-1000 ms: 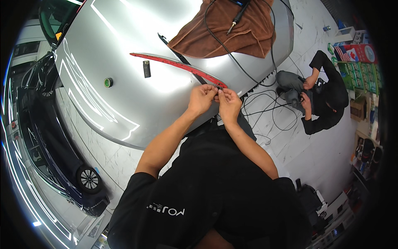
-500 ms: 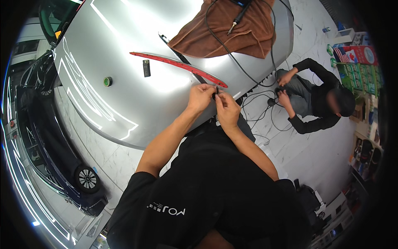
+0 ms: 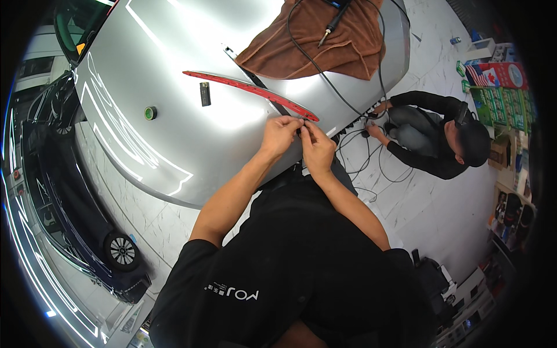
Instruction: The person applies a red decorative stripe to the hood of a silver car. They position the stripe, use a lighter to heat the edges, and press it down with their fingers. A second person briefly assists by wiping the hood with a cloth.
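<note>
Close together over the front edge of a silver car hood (image 3: 168, 133), my left hand (image 3: 282, 134) and my right hand (image 3: 317, 149) are both closed. Their fingertips pinch a small black piece (image 3: 300, 129), mostly hidden by the fingers. A long black strip (image 3: 281, 109) runs up the hood from beside my left fingers; whether the pinched piece belongs to it I cannot tell. Across that strip lies a slim curved trim piece (image 3: 255, 91) with a red face, its near end just beyond my fingertips.
A black lighter (image 3: 205, 94) and a small round green-rimmed tin (image 3: 150, 113) sit on the hood. On a brown towel (image 3: 272, 55) rests a corded pen-shaped tool (image 3: 332, 26). To the right, a co-worker (image 3: 435, 133) crouches by cables (image 3: 354, 153). A dark car (image 3: 75, 197) stands left.
My hands have shifted only slightly, fingertips drawn closer around the black piece. The co-worker has leaned in, with their hands moving left toward the car's front.
</note>
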Action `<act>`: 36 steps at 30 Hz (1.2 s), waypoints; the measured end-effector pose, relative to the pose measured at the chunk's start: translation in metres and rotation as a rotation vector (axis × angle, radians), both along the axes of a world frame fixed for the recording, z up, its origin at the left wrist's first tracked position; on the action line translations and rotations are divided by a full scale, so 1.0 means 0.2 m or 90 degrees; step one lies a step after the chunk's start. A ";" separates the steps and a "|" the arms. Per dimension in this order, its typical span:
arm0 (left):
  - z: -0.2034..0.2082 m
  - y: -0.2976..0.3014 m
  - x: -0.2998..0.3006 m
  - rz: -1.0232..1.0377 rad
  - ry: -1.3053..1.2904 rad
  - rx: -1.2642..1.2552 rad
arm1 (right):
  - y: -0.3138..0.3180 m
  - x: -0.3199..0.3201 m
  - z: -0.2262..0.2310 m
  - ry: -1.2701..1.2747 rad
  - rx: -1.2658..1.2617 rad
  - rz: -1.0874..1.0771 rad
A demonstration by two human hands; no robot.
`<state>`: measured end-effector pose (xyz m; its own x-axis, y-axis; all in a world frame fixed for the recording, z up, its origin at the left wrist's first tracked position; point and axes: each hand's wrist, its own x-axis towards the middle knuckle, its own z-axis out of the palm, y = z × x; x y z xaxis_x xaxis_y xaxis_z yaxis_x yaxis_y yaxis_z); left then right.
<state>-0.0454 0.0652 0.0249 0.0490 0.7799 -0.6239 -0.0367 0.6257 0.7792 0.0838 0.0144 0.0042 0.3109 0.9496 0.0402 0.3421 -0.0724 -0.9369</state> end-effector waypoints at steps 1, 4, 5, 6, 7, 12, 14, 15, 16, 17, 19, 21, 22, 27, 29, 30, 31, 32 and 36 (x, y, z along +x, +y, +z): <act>-0.01 0.00 -0.01 -0.004 -0.003 0.003 | 0.00 0.00 0.00 0.004 -0.005 0.003; -0.04 -0.01 -0.05 -0.054 -0.002 0.034 | 0.01 0.01 -0.02 -0.023 -0.012 0.003; -0.04 -0.02 -0.06 -0.076 0.001 0.048 | 0.01 0.02 -0.03 -0.010 -0.021 0.003; -0.05 -0.02 -0.06 -0.081 0.009 0.066 | 0.01 0.02 -0.05 0.003 -0.030 0.004; -0.05 -0.03 -0.06 -0.086 0.019 0.084 | 0.01 0.02 -0.06 0.017 -0.039 0.004; 0.01 -0.04 -0.08 -0.174 0.106 0.108 | 0.00 -0.01 -0.08 0.216 -0.156 -0.034; 0.01 -0.02 -0.08 -0.224 0.124 0.106 | 0.00 0.00 -0.04 0.251 -0.183 -0.028; 0.01 0.00 -0.09 -0.247 0.128 0.097 | 0.01 0.00 -0.03 0.263 -0.187 -0.024; 0.02 0.01 -0.09 -0.271 0.132 0.089 | 0.01 -0.01 -0.01 0.276 -0.191 -0.020; 0.03 0.02 -0.10 -0.295 0.137 0.081 | 0.01 -0.01 -0.01 0.285 -0.196 -0.020; 0.06 0.03 -0.10 -0.297 0.134 0.083 | 0.02 -0.01 -0.01 0.303 -0.206 -0.021; 0.06 0.04 -0.11 -0.300 0.134 0.087 | 0.02 -0.01 -0.01 0.323 -0.217 -0.024; 0.06 0.04 -0.11 -0.303 0.136 0.088 | 0.02 -0.01 -0.01 0.333 -0.223 -0.026; 0.05 0.03 -0.11 -0.275 0.101 0.065 | 0.02 -0.01 -0.02 0.381 -0.235 -0.036; 0.04 0.03 -0.10 -0.268 0.088 0.061 | 0.02 -0.01 -0.02 0.398 -0.235 -0.037; 0.04 0.03 -0.10 -0.274 0.106 0.074 | 0.02 -0.01 -0.02 0.406 -0.238 -0.038; 0.04 0.03 -0.10 -0.282 0.125 0.087 | 0.02 0.00 -0.03 0.414 -0.242 -0.039; 0.05 0.02 -0.10 -0.289 0.143 0.099 | 0.02 0.00 -0.03 0.416 -0.244 -0.039; 0.07 0.02 -0.10 -0.306 0.192 0.133 | 0.03 0.00 -0.03 0.420 -0.251 -0.037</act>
